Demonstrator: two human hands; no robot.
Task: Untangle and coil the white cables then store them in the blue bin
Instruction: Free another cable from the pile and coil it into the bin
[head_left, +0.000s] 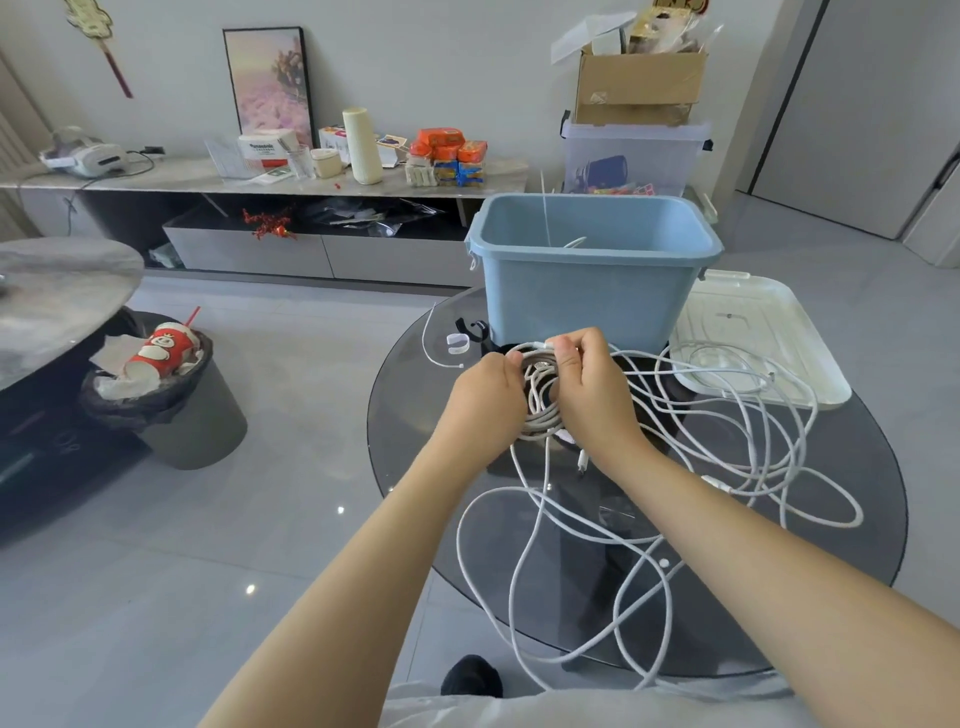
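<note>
Nearest the viewer, loose white cables sprawl in tangled loops across the round dark glass bench and trail off its near edge. Above them, both hands meet over a small coil of cable: the left hand has its fingers wrapped round the coil's side, and the right hand pinches a cable end at the coil's top. Just behind stands the blue bin, with a strand of cable inside, and a white lid lies beside it on the right.
</note>
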